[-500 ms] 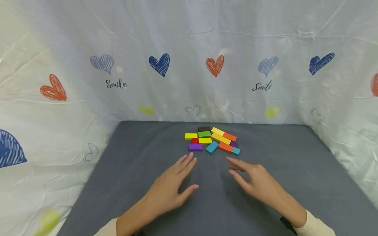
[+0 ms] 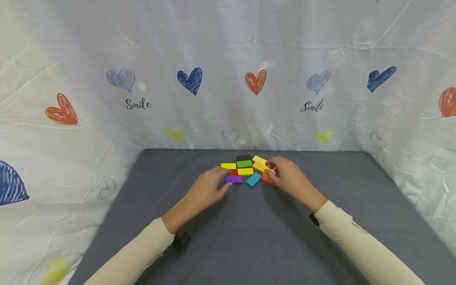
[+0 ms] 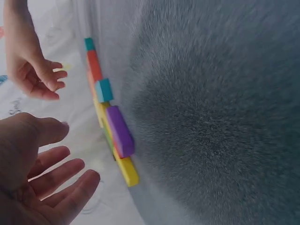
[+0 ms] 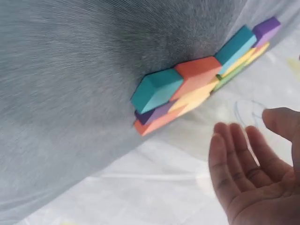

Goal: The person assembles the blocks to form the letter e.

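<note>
A flat cluster of coloured wooden blocks lies on the grey cloth at the far middle. My left hand [image 2: 206, 188] reaches the cluster's left side, its fingers loosely bent over the red block [image 2: 233, 172] and the thumb near the purple block [image 2: 234, 180]. Over the right side is my right hand [image 2: 293, 180], with fingertips close to the long yellow block [image 2: 261, 167] and the orange block [image 2: 267, 179], covering the blocks at that end. Both wrist views show parted fingers with nothing between them. A blue block [image 2: 254, 179] lies slanted between the hands.
Behind the red block are a green block [image 2: 244, 164], a black block [image 2: 244, 158] and yellow blocks. Grey cloth [image 2: 249, 237] covers the table. A white curtain [image 2: 221, 39] printed with hearts hangs behind it and at the sides. A black device [image 2: 182, 240] sits under the left wrist.
Both hands have moved forward, from in front of the blocks to the cluster's two sides. Their fingers are more bent than before. The blocks keep their arrangement where visible.
</note>
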{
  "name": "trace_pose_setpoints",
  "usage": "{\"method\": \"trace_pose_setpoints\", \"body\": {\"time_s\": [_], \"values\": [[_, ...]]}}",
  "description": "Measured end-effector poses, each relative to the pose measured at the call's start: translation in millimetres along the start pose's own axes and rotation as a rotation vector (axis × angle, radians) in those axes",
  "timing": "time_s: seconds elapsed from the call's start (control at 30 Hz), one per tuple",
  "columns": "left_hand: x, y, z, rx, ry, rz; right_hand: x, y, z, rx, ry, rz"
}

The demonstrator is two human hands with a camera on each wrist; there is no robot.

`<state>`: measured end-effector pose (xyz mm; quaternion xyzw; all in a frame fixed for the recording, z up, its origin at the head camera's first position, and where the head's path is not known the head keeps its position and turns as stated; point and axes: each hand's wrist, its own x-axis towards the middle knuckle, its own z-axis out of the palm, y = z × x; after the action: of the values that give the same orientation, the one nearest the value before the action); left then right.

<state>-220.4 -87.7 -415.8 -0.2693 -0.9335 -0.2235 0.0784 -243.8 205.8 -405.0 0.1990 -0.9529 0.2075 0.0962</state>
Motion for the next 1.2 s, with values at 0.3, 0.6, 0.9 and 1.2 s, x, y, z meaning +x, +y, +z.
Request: {"method": "trace_pose_setpoints", "body": {"time_s": [0.3, 0.6, 0.9, 1.2], "values": [[23.7, -9.7, 22.8, 0.053, -0.135, -0.100, 36.8, 6.6, 25.9, -0.133, -0.135, 0.111], [31.2, -9.9, 31.1, 0.116, -0.158, -0.105, 47.3, 9.1, 31.7, -0.186, -0.173, 0.161], [37.4, -11.8, 37.1, 0.136, -0.155, -0.129, 59.2, 4.9, 29.3, -0.224, -0.258, 0.186], [40.1, -13.8, 36.9, 0.132, -0.159, -0.137, 62.6, 13.8, 31.0, -0.144, -0.224, 0.157]]}}
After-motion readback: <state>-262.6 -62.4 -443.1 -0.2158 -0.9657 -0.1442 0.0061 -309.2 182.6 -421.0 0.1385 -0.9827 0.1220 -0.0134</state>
